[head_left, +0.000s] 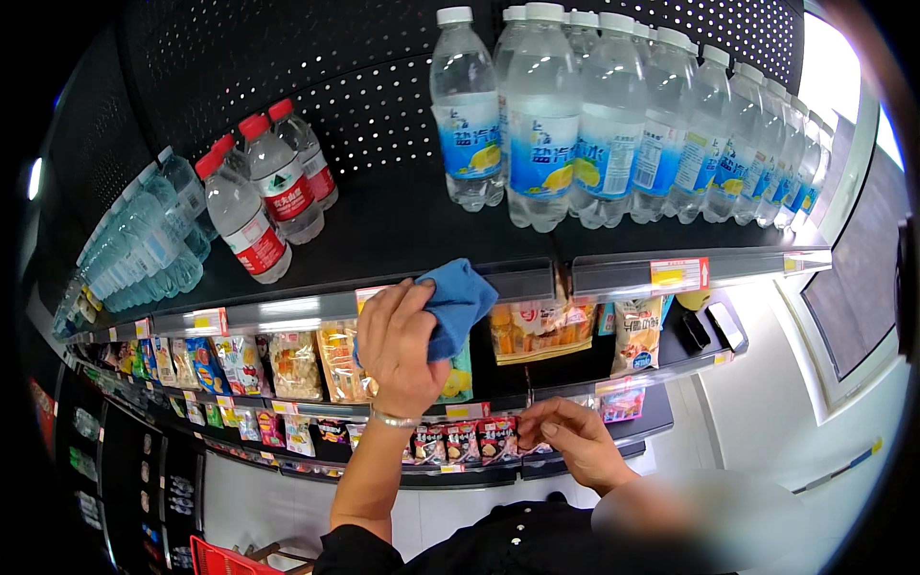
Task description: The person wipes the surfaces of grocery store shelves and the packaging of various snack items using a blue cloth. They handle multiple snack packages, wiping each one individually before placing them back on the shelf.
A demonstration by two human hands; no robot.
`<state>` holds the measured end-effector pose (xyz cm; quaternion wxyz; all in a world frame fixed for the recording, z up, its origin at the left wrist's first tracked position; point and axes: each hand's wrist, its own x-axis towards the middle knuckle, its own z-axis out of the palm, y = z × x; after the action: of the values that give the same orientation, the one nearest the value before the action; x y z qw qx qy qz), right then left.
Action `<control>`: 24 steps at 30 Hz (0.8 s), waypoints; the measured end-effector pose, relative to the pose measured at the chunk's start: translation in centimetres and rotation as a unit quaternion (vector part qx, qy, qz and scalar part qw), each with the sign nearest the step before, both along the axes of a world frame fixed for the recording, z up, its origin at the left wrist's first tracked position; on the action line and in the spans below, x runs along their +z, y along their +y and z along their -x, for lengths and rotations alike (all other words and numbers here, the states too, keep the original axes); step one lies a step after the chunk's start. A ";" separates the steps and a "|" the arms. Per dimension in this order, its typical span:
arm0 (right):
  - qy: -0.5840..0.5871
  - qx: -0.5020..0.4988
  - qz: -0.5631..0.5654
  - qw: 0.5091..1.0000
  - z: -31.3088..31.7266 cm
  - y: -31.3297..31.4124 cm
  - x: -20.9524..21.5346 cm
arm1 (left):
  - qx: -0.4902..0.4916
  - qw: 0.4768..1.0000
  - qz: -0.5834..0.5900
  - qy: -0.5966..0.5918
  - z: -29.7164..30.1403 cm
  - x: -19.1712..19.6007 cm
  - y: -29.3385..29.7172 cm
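A folded blue cloth [462, 305] is gripped in my left hand [395, 331], which presses it against the clear price-tag strip [525, 282] on the upper shelf's front edge. A bracelet circles that wrist. Lower and to the right, my right hand [578, 443] hangs in front of the snack shelves, fingers loosely curved and apart from the thumb, with nothing seen in it. Clear bottles with blue-and-yellow labels [543, 134] stand upright in rows beyond the cloth. Left of them are several red-capped bottles [264, 192] with red labels.
Pale blue-green bottles [149, 230] line the shelf's far left. Bagged snacks [292, 364] fill the shelf below, and small red packets [462, 443] sit lower. A black perforated panel [379, 105] backs the bottles. A red basket [225, 558] is at the bottom left.
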<state>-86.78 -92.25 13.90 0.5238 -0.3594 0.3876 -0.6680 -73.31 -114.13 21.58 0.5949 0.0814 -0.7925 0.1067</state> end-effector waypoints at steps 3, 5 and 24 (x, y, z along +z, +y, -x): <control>0.009 -0.037 -0.024 0.999 3.5 2.0 -2.6 | 0.053 0.995 -0.073 -0.047 1.7 -1.6 2.0; 0.006 -0.053 -0.042 0.998 5.4 2.7 -4.4 | 0.099 0.991 -0.026 -0.082 2.9 -2.2 2.5; 0.526 -0.630 -0.221 0.527 44.4 16.2 -21.0 | 0.185 0.982 0.024 0.008 6.2 -2.5 3.0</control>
<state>-131.13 -76.02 -7.09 -0.2695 -0.1806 0.8539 -0.4070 -79.47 -111.12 19.12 0.5727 0.2137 -0.7564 0.2331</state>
